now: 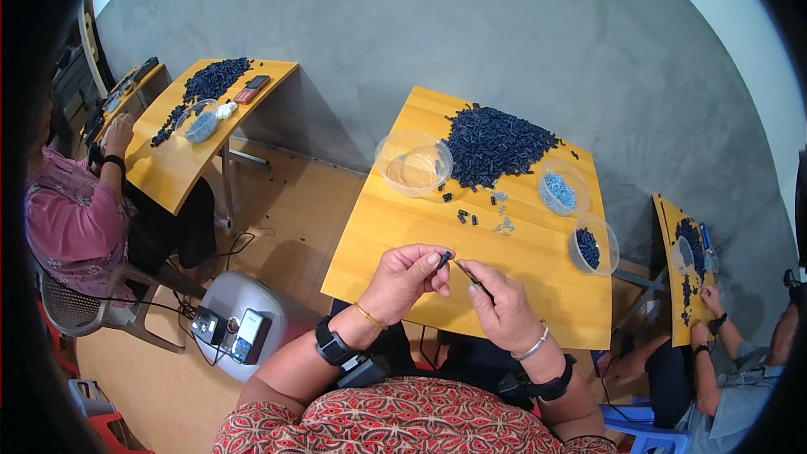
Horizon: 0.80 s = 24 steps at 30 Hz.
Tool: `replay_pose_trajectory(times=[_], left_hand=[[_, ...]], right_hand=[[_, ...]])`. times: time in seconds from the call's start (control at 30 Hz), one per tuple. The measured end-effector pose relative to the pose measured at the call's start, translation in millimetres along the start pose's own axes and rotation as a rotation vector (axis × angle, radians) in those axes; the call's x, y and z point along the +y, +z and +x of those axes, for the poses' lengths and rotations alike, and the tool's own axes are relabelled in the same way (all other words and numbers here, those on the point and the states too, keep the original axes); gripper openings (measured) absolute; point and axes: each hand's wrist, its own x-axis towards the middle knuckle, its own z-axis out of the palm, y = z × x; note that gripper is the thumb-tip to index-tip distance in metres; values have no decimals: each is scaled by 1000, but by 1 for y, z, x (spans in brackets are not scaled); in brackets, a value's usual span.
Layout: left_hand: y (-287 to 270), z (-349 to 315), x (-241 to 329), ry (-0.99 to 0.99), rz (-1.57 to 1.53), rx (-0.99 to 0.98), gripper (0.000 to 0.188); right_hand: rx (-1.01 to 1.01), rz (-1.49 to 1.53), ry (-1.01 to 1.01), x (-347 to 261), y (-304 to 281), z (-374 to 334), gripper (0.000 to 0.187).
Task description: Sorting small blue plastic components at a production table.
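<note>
Above the near edge of the wooden table, my left hand pinches a small dark blue plastic piece between thumb and fingers. My right hand is closed on a slim dark tool, whose thin tip meets or nearly meets the piece; its exact kind is too small to tell. Beyond the hands lie a few loose dark pieces and a scatter of tiny light grey-blue parts. A large heap of dark blue pieces covers the far part of the table.
On the table stand a clear tub at left, a bowl of light blue parts and a bowl of dark pieces at right. People work at side tables. A grey bin carrying devices stands at my left.
</note>
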Motion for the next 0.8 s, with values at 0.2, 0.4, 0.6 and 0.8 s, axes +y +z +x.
replay_pose_trajectory(times=[0.2,0.4,0.6,0.8], left_hand=[[0,0,-3,33,77,-6,19],[0,-1,-3,92,232,1,18],[10,-4,-7,178,476,-19,17],[6,-2,-3,138,311,18,18]], right_hand=[[-14,-98,-9,4,2,-2,34],[-47,-178,52,-5,0,-2,34],[60,-128,55,-9,6,-1,42],[76,-54,8,-3,3,-1,41]])
